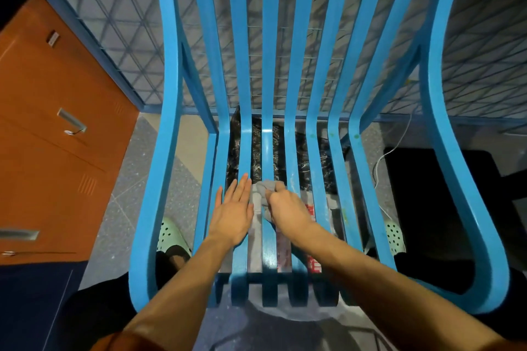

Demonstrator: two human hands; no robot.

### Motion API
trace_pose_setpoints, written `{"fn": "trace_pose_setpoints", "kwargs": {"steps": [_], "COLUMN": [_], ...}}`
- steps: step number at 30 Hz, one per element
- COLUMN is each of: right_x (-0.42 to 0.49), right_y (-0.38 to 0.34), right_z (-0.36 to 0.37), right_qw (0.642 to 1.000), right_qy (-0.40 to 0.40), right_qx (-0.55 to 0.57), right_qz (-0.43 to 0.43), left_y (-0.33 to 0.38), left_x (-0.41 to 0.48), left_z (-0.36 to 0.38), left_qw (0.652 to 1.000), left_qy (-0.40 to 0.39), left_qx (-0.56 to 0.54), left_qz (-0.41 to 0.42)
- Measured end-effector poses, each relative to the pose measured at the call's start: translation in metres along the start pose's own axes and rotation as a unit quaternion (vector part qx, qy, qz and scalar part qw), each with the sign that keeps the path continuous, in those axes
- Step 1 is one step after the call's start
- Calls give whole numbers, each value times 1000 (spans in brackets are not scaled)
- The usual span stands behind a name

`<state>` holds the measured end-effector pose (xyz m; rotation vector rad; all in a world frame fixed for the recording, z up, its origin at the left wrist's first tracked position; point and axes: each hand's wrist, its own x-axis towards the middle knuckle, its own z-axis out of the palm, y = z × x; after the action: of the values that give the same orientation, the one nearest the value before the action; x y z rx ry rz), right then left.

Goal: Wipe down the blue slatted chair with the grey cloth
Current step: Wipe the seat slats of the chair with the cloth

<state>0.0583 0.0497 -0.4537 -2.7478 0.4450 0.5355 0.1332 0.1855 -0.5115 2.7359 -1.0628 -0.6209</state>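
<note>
My right hand (288, 209) gripped the bunched grey cloth (263, 189) on the blue slatted chair (268, 148). My left hand (232, 212) lay flat on the slats, fingers spread. Red print below the slats was unreadable.

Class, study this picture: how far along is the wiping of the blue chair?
Done: cannot be told; nothing marks a cleaned area. In hand: the right hand presses the bunched grey cloth on the middle seat slats of the chair, while the left hand lies flat beside it. Left: the slat to the right shows pale smears.
</note>
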Motion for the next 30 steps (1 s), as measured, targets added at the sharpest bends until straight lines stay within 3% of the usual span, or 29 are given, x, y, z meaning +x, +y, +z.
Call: {"fn": "trace_pose_setpoints", "kwargs": {"steps": [3, 6, 14, 16, 22, 30], "right_x": [32, 66, 151, 152, 111, 16], "right_y": [7, 12, 26, 23, 15, -2], "right_z": [-13, -26, -51, -51, -30, 18], "right_qw": [1000, 1000, 996, 996, 997, 998], "right_qy": [13, 27, 72, 65, 48, 44], "right_qx": [-7, -8, -50, -67, -64, -40], "right_qz": [4, 14, 21, 16, 19, 5], "left_y": [3, 2, -4, -4, -2, 7], "left_x": [-4, 1, -3, -1, 4, -9], "left_z": [11, 17, 31, 29, 22, 13], "left_qw": [998, 997, 975, 977, 996, 998], "left_qy": [58, 69, 219, 209, 86, 53], "left_qx": [13, -14, -4, -8, 6, 4], "left_qz": [-13, -15, 40, 28, -23, -28]}}
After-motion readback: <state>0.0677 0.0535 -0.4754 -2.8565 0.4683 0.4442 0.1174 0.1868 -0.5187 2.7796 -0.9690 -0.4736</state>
